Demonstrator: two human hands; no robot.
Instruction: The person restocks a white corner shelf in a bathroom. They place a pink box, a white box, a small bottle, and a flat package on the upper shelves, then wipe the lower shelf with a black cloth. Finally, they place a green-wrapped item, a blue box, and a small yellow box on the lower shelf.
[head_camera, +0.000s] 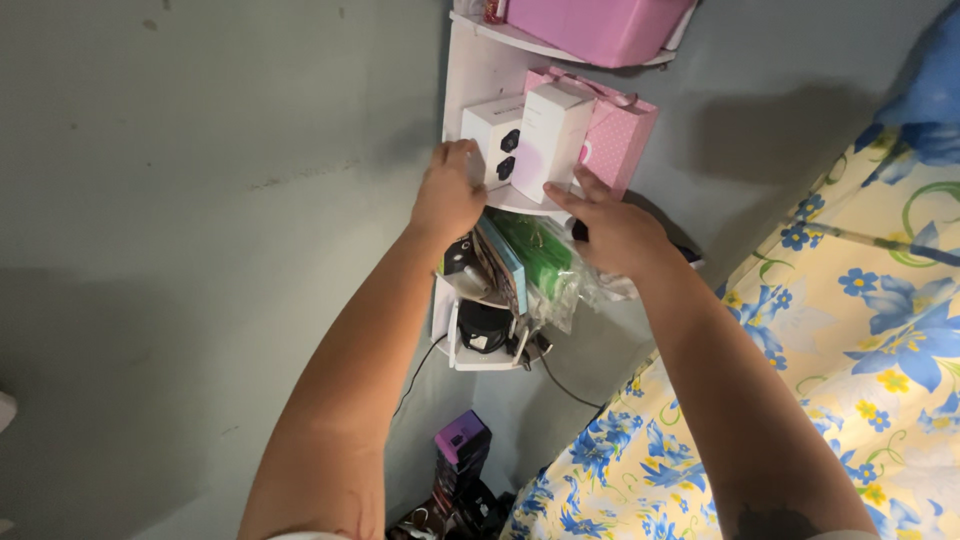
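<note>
My left hand (447, 195) rests against the left side of a small white box (494, 140) that has dark shapes printed on its face. My right hand (612, 230) touches the lower edge of a taller white box (551, 140) beside it, fingers spread. Both boxes stand on a white corner shelf (520, 200) fixed to the grey wall. A pink gift bag (618, 140) stands behind the boxes on the same shelf.
A pink container (595, 28) sits on the shelf above. The shelves below hold a green packet in clear plastic (540, 260), thin books, a black round item (484, 325) and cables. A purple-topped object (462, 438) stands on the floor. A floral bedsheet (850, 330) lies at right.
</note>
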